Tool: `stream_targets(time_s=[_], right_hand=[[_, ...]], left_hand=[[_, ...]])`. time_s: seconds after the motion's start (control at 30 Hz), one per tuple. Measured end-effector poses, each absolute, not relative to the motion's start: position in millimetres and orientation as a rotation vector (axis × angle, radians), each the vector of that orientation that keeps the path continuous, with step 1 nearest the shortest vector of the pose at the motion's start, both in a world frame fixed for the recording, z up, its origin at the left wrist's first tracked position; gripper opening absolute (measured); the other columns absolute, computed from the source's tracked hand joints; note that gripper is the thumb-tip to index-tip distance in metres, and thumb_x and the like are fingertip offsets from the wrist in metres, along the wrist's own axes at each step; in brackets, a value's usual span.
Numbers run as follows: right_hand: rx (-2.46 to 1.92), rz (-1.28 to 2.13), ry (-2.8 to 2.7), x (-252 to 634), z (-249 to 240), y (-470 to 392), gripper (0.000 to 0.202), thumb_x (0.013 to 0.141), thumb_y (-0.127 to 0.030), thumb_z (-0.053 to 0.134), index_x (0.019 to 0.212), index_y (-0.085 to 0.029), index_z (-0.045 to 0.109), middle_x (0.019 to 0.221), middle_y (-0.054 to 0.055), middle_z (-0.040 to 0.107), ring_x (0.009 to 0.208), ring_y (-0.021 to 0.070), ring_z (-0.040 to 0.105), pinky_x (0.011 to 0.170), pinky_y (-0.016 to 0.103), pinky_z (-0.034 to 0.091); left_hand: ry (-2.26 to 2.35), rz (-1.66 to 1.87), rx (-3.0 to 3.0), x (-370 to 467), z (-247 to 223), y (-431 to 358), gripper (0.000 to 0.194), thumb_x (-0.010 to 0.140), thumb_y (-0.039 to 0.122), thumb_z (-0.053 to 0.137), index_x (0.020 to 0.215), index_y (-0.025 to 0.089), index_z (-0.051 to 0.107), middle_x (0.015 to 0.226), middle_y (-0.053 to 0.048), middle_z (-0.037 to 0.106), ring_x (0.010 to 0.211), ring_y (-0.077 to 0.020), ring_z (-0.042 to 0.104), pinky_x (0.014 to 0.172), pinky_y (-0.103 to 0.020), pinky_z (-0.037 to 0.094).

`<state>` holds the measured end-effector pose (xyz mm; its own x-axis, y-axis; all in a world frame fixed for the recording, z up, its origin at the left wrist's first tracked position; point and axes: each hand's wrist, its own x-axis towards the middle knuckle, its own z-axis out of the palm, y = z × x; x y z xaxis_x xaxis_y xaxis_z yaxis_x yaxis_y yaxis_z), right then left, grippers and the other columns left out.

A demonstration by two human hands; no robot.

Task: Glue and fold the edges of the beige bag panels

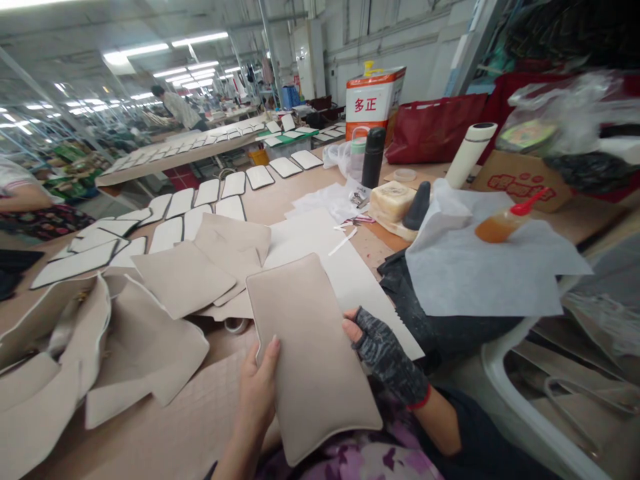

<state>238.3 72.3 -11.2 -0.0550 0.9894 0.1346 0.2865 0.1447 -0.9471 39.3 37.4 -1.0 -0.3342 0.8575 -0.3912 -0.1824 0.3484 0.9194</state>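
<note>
A beige leather-like panel with rounded corners and a piped edge is held up in front of me, tilted over the table's near edge. My left hand grips its left edge, thumb on the face and fingers behind. On the opposite edge is my right hand, in a dark grey fingerless glove with a red cuff; its thumb and a finger close on the rim. Beyond the panel lie loose flat beige pieces and a white sheet. A roll of tape shows partly from under the beige pieces.
Folded beige pieces lie at left. Several white dark-edged panels line the table's far side. At right are a black bottle, a cream flask, a yellowish block, a red-tipped glue bottle and a chair.
</note>
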Motion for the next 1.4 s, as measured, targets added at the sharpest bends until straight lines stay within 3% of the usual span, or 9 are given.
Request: stream_targets(time_s=[0.1,0.17,0.33,0.67,0.9,1.07,1.27,1.33,1.4], right_hand=[[-1.209,1.322,-1.312,239,-11,76,0.033,0.086,-0.049,0.044,0.080,-0.018,0.057,0.058,-0.002,0.055,0.046,0.0121,0.049,0.043,0.025,0.041],[-1.130,1.440,-1.199,239,-14,81,0.034,0.084,-0.051,0.046,0.079,-0.019,0.055,0.054,-0.004,0.051,0.042,0.0104,0.046,0.038,0.023,0.037],[-1.029,1.463,-1.053,241,-12,100,0.031,0.079,-0.048,0.054,0.078,-0.017,0.055,0.061,-0.003,0.053,0.050,0.0096,0.048,0.043,0.021,0.040],[-0.998,1.676,-1.052,247,13,110,0.023,0.078,-0.044,0.053,0.076,-0.021,0.053,0.070,0.000,0.057,0.061,0.0126,0.055,0.050,0.023,0.049],[-0.996,1.692,-1.138,253,14,115,0.027,0.073,-0.042,0.061,0.074,-0.016,0.058,0.070,0.001,0.060,0.065,0.0123,0.059,0.053,0.023,0.052],[-0.990,1.681,-1.221,254,10,115,0.029,0.072,-0.043,0.062,0.077,-0.014,0.060,0.070,0.002,0.061,0.067,0.0137,0.060,0.056,0.026,0.054],[-1.077,1.633,-1.257,244,15,111,0.026,0.071,-0.040,0.061,0.070,-0.014,0.056,0.065,0.000,0.059,0.059,0.0131,0.060,0.056,0.028,0.055],[-1.103,1.619,-1.279,237,20,108,0.022,0.072,-0.037,0.059,0.069,-0.015,0.055,0.064,0.000,0.060,0.058,0.0131,0.061,0.057,0.028,0.055],[-1.119,1.590,-1.320,230,26,105,0.019,0.071,-0.034,0.058,0.068,-0.016,0.055,0.063,-0.001,0.060,0.058,0.0129,0.061,0.056,0.027,0.054]], left_hand=[[1.525,1.212,0.657,34,-1,46,0.054,0.066,0.044,0.071,0.110,0.015,0.057,0.095,-0.010,0.071,0.077,-0.0231,0.068,0.067,-0.030,0.055],[1.523,1.199,0.680,33,0,52,0.053,0.065,0.043,0.072,0.108,0.015,0.058,0.093,-0.010,0.071,0.075,-0.0218,0.068,0.065,-0.028,0.054],[1.504,1.109,0.723,32,5,58,0.050,0.065,0.043,0.072,0.104,0.014,0.060,0.087,-0.009,0.072,0.063,-0.0194,0.066,0.057,-0.027,0.053],[1.487,1.069,0.683,35,12,55,0.047,0.062,0.040,0.074,0.099,0.014,0.061,0.079,-0.008,0.072,0.060,-0.0200,0.066,0.058,-0.029,0.053],[1.505,1.055,0.713,30,10,54,0.048,0.062,0.042,0.073,0.098,0.013,0.061,0.080,-0.009,0.072,0.059,-0.0192,0.065,0.058,-0.029,0.052],[1.553,0.999,0.854,23,4,60,0.048,0.067,0.046,0.068,0.101,0.013,0.061,0.086,-0.010,0.071,0.071,-0.0236,0.066,0.065,-0.033,0.052],[1.944,1.351,1.440,31,1,66,0.041,0.068,0.038,0.068,0.104,0.020,0.061,0.116,-0.011,0.059,0.114,-0.0283,0.049,0.098,-0.040,0.035],[1.904,1.392,1.582,45,10,66,0.025,0.070,0.036,0.066,0.090,0.021,0.065,0.103,-0.009,0.063,0.107,-0.0259,0.051,0.094,-0.036,0.037],[1.732,1.246,1.584,61,20,68,0.018,0.074,0.037,0.061,0.073,0.020,0.063,0.078,-0.005,0.062,0.082,-0.0204,0.057,0.077,-0.029,0.044]])
